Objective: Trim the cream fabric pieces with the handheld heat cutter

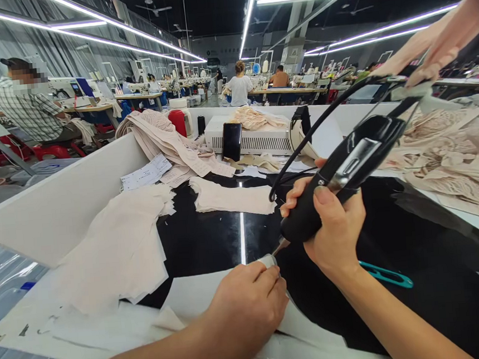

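Fingers (269,280) of the left hand (244,305) press together, pinching a small white piece (268,261) on the black counter (211,238). At its 1 o'clock, the right hand (336,232) wraps tightly around a black corded tool (347,164), whose metal tip touches that piece. Teal snips (386,275) lie at 3 o'clock. Beige fabric (120,251) is heaped at 10 o'clock. Farther, at 2 o'clock, another person's hand (441,39) hangs over the cord (322,119).
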`<act>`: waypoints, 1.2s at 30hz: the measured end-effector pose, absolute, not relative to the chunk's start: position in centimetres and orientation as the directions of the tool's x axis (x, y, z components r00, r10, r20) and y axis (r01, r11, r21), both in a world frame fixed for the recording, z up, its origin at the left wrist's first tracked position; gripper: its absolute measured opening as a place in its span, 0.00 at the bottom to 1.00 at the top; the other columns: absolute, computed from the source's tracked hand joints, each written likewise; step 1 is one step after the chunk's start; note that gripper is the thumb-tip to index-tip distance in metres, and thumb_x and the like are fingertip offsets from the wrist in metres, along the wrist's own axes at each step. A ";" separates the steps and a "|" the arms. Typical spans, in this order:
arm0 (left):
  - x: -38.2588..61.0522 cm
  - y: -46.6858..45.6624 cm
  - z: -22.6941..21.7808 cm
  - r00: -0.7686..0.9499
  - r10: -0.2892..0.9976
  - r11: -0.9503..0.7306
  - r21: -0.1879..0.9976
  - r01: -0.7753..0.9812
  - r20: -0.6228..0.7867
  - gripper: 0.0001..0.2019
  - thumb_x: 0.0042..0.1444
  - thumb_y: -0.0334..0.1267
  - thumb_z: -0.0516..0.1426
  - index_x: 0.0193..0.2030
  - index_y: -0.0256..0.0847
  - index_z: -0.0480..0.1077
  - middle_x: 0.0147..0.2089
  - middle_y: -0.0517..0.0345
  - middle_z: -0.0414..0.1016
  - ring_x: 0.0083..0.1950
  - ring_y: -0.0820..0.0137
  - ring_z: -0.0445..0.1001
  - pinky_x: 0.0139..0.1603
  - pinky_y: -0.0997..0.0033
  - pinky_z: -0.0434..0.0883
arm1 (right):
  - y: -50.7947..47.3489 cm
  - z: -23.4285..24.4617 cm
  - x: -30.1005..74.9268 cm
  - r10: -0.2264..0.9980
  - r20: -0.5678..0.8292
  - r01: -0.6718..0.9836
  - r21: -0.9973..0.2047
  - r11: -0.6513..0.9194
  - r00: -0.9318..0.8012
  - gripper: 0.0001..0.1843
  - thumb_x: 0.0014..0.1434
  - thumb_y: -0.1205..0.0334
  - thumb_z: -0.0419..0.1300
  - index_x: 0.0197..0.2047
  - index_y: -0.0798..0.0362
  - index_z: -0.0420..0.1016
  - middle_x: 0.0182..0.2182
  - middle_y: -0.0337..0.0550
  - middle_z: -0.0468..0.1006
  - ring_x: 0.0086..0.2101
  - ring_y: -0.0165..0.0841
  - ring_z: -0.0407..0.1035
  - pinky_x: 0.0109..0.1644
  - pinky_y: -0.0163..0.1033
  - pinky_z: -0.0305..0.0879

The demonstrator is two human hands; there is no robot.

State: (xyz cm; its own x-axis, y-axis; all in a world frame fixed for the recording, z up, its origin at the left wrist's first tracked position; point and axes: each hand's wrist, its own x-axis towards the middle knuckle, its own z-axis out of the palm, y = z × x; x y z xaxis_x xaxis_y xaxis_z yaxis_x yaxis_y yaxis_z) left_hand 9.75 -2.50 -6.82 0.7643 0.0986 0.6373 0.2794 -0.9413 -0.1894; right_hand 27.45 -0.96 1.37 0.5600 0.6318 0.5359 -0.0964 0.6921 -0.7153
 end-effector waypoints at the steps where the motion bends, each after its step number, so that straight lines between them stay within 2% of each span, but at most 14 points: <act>1: 9.7 -2.5 -6.7 0.760 0.100 -0.942 -0.184 0.280 0.642 0.16 0.83 0.26 0.54 0.48 0.33 0.84 0.51 0.48 0.91 0.48 0.65 0.87 0.44 0.66 0.81 | -0.9 1.3 27.5 0.631 0.541 -0.091 -0.715 0.693 0.556 0.28 0.55 0.41 0.87 0.45 0.47 0.80 0.30 0.32 0.83 0.24 0.28 0.75 0.26 0.33 0.78; 8: 9.4 -2.8 -6.4 0.748 0.187 -0.948 -0.081 0.307 0.637 0.15 0.84 0.31 0.54 0.54 0.34 0.84 0.57 0.49 0.91 0.54 0.61 0.89 0.46 0.63 0.84 | -1.0 0.6 27.6 0.600 0.607 -0.026 -0.691 0.722 0.521 0.23 0.62 0.43 0.84 0.47 0.46 0.81 0.32 0.31 0.83 0.25 0.28 0.77 0.27 0.34 0.80; 13: 9.1 -2.9 -6.6 0.793 0.150 -0.935 -0.176 0.308 0.591 0.13 0.82 0.27 0.55 0.54 0.32 0.83 0.54 0.47 0.91 0.54 0.61 0.89 0.47 0.63 0.83 | -0.9 0.4 27.6 0.577 0.634 0.008 -0.676 0.737 0.516 0.20 0.65 0.44 0.82 0.46 0.46 0.81 0.32 0.31 0.83 0.25 0.28 0.77 0.28 0.34 0.80; 16: 9.0 -2.9 -6.6 0.810 0.144 -0.925 -0.214 0.315 0.568 0.11 0.81 0.26 0.57 0.55 0.32 0.83 0.55 0.46 0.91 0.55 0.61 0.89 0.47 0.63 0.83 | -0.8 0.4 27.6 0.574 0.643 0.009 -0.670 0.742 0.508 0.20 0.65 0.45 0.82 0.47 0.46 0.81 0.32 0.31 0.83 0.24 0.28 0.76 0.27 0.34 0.80; 23: 8.8 -3.2 -6.4 0.803 0.195 -0.920 -0.177 0.349 0.563 0.12 0.83 0.30 0.56 0.58 0.33 0.83 0.59 0.46 0.91 0.57 0.62 0.88 0.48 0.63 0.82 | -0.8 0.5 27.6 0.585 0.633 0.009 -0.683 0.731 0.508 0.23 0.63 0.43 0.82 0.49 0.46 0.81 0.31 0.30 0.82 0.24 0.29 0.76 0.26 0.36 0.79; 27: 8.8 -3.1 -6.0 0.822 0.166 -0.916 -0.223 0.333 0.545 0.14 0.84 0.31 0.55 0.58 0.32 0.84 0.58 0.46 0.91 0.57 0.63 0.88 0.50 0.63 0.81 | -0.8 0.6 27.5 0.588 0.615 0.014 -0.698 0.716 0.526 0.25 0.62 0.42 0.82 0.50 0.45 0.80 0.31 0.31 0.82 0.24 0.30 0.75 0.26 0.37 0.79; 36: 8.8 -3.0 -6.0 0.875 0.192 -0.924 -0.218 0.314 0.445 0.10 0.83 0.35 0.60 0.52 0.36 0.84 0.59 0.44 0.90 0.57 0.60 0.87 0.57 0.59 0.79 | -0.8 0.8 27.6 0.591 0.602 0.029 -0.713 0.700 0.537 0.25 0.61 0.41 0.82 0.48 0.45 0.79 0.31 0.31 0.82 0.23 0.30 0.74 0.26 0.37 0.75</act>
